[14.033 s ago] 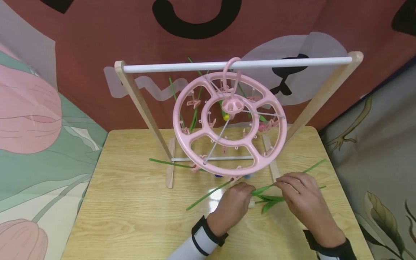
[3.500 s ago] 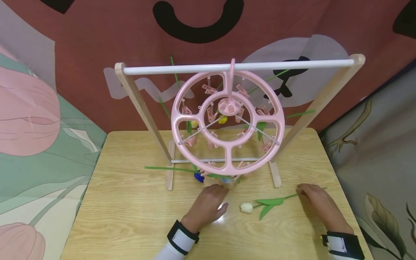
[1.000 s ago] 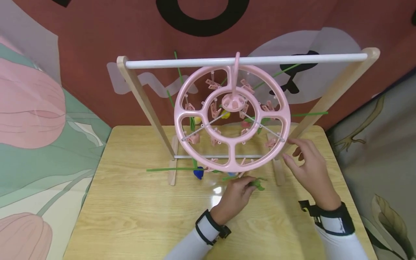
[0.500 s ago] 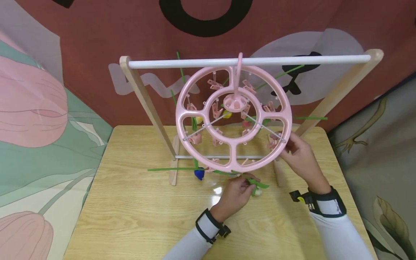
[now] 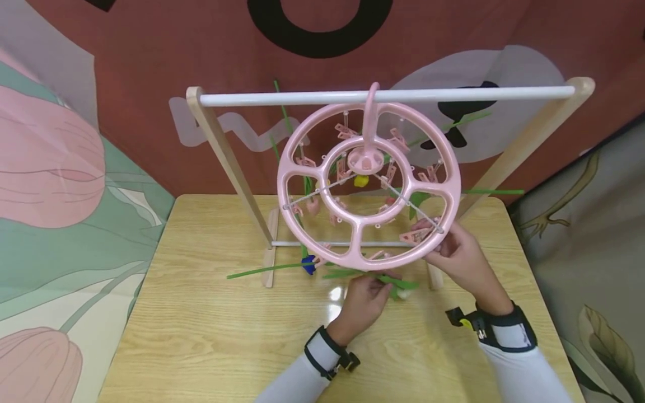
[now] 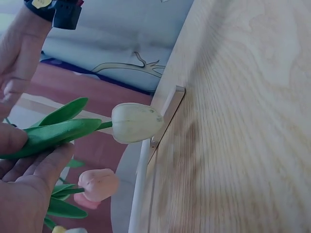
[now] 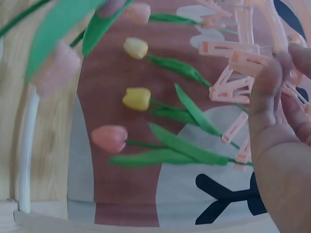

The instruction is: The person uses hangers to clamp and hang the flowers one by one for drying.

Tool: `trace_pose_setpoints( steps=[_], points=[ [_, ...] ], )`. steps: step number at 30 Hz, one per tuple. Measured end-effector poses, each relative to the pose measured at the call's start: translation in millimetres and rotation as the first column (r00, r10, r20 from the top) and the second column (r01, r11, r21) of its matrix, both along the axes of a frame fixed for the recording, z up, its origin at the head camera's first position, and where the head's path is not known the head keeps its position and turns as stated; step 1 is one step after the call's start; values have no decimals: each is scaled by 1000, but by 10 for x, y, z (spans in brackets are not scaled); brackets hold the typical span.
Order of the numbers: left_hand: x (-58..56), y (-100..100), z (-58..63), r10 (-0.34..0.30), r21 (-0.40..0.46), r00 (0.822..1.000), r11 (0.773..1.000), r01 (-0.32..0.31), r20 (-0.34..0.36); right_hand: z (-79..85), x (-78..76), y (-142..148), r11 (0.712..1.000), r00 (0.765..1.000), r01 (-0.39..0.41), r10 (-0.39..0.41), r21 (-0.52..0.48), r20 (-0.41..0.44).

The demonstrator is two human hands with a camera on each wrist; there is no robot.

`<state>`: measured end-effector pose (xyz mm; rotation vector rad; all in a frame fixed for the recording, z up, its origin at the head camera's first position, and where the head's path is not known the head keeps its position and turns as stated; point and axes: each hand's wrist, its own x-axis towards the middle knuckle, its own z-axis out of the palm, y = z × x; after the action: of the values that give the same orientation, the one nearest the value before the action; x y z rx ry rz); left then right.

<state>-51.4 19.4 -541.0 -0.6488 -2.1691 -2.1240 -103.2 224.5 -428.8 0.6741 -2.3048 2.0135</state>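
Note:
My left hand (image 5: 364, 302) holds a white tulip (image 6: 137, 123) by its green leaves and stem, below the front rim of a pink hanging ring (image 5: 353, 262). In the left wrist view the bloom points away from the fingers, above the table. My right hand (image 5: 461, 254) is at the ring's right front edge, thumb and fingers pinching a pink clothespin (image 5: 415, 236) that hangs there. That clothespin shows side-on in the right wrist view, its jaws pointing away from the hand; part of the fingers is hidden behind the ring.
The ring hangs by its hook from a white bar (image 5: 282, 99) on a wooden stand (image 5: 221, 151). Other clothespins carry tulips upside down: a yellow tulip (image 7: 137, 99), a pink tulip (image 7: 110, 138), a blue tulip (image 5: 308, 265). Green stems stick out around the ring. A printed cloth (image 5: 151, 50) hangs behind the table (image 5: 201, 336).
The white tulip, lying on the table earlier, is now in my left hand. My right hand has moved from the tulip's stem to the clothespin. The ring has turned slightly.

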Motion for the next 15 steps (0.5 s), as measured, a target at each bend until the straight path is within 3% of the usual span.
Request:
trace_pose_setpoints(
  steps=[10,15],
  points=[
    [-17,10,-16,72,-25,995,997,-70,73,-79,177,-165,999,999,-45,45,-19,-7],
    [-46,12,-10,91,16,993,996,-92,80,-124,244,-256,999,1000,-12,12,44,-8]
  ],
)
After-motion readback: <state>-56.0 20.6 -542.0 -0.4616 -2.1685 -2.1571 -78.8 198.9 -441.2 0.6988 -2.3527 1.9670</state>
